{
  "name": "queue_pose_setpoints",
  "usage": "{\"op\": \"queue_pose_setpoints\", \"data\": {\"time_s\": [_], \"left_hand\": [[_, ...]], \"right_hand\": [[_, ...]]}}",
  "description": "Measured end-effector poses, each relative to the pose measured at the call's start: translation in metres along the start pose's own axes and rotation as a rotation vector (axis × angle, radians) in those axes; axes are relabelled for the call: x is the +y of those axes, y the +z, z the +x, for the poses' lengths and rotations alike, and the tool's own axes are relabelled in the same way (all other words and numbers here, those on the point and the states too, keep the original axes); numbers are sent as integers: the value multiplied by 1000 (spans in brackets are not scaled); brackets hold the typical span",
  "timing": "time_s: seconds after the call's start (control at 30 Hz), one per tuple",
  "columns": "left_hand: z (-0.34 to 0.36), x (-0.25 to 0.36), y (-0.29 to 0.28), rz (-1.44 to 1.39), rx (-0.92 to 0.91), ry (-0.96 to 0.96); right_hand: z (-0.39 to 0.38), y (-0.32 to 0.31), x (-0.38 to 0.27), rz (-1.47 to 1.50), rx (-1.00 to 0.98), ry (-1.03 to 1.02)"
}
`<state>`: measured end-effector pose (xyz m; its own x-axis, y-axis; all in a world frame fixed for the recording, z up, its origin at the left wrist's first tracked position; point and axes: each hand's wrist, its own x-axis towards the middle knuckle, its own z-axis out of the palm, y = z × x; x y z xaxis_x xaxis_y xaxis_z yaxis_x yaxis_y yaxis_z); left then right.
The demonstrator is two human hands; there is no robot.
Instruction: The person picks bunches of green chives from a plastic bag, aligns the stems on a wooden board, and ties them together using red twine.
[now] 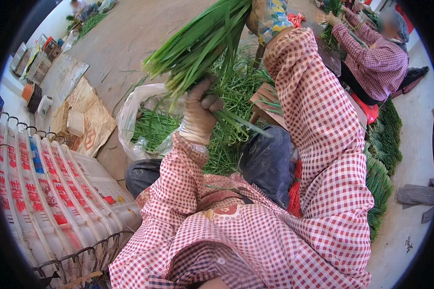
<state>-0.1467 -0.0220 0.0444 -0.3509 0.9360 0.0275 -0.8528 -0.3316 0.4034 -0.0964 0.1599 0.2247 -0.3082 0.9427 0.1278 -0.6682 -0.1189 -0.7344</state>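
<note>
In the head view, the bunch of greens (205, 43) hangs at 12 o'clock, its long axis running from 2 to 8 o'clock, loose ends pointing to 8. The right hand (253, 18), partly hidden, grips its upper end. Below, the left hand (202, 103) has fingers curled round a few stray leaves (238, 121) pointing to 4 o'clock. A plastic bag (124, 120) sits at 10 o'clock.

Left hand (205, 108), one: fingers curled, held ahead of torso (275, 245); left arm (181, 178) bent. Right hand (253, 18), one: partly out of view, farther out; right arm (318, 115) extended forward. Knees (267, 159), two: bent, apart.
</note>
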Motion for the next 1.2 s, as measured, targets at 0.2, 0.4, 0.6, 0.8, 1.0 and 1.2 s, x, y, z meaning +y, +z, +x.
{"op": "queue_pose_setpoints", "data": {"time_s": [0.2, 0.4, 0.6, 0.8, 1.0, 1.2], "left_hand": [[-12, 22, -60, -500, -309, -50], [-46, -11, -142, 159, 342, -154], [-91, -26, -157, 2345, -147, -1207], [-27, 75, -2, 2436, -364, -523], [-6, 116, 30, 1477, -270, 203], [-21, 105, -4, 910, -160, 272]], "right_hand": [[33, -15, -7, -20, -132, -28], [38, -16, -57, -136, -222, -55], [44, -18, -45, -462, -268, -90], [-68, 4, -35, -1697, -341, -332], [-104, 32, 66, -1271, -620, -400], [-113, 38, 93, -1105, -768, -410]]}}
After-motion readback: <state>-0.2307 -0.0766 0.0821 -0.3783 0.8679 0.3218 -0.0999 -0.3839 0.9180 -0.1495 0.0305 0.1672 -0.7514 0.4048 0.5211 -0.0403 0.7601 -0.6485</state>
